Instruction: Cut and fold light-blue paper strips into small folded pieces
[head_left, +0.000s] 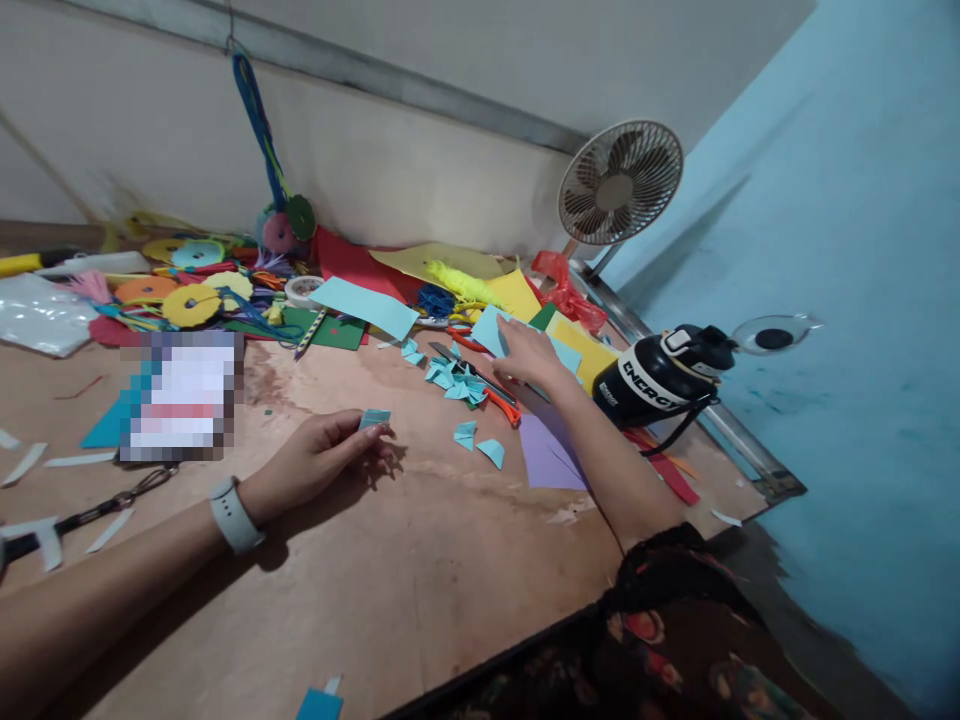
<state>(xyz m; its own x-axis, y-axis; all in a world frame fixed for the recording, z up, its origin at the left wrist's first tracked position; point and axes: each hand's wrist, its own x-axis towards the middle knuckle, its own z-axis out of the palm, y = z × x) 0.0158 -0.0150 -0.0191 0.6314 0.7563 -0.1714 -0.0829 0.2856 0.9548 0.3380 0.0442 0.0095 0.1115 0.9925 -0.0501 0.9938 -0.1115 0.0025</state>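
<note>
My left hand (330, 450), with a pale watch on the wrist, pinches a small folded piece of light blue paper (375, 418) between thumb and fingers, just above the table. My right hand (529, 352) reaches across to a light blue paper sheet (568, 354) and lies over it with fingers stretched out. Between the hands is a small heap of folded light blue pieces (448, 375). An orange-handled cutting tool (504, 405) lies against that heap, its exact kind unclear. Two loose folded pieces (491, 453) rest nearer to me, beside a purple sheet (547, 455).
A black bottle (641, 380) with a strap stands right of my right forearm. Behind it is a fan (621, 185). Coloured paper, yarn and round cutouts (192, 306) crowd the back. A blurred-out rectangular item (184, 395) and white strips (79, 460) lie left.
</note>
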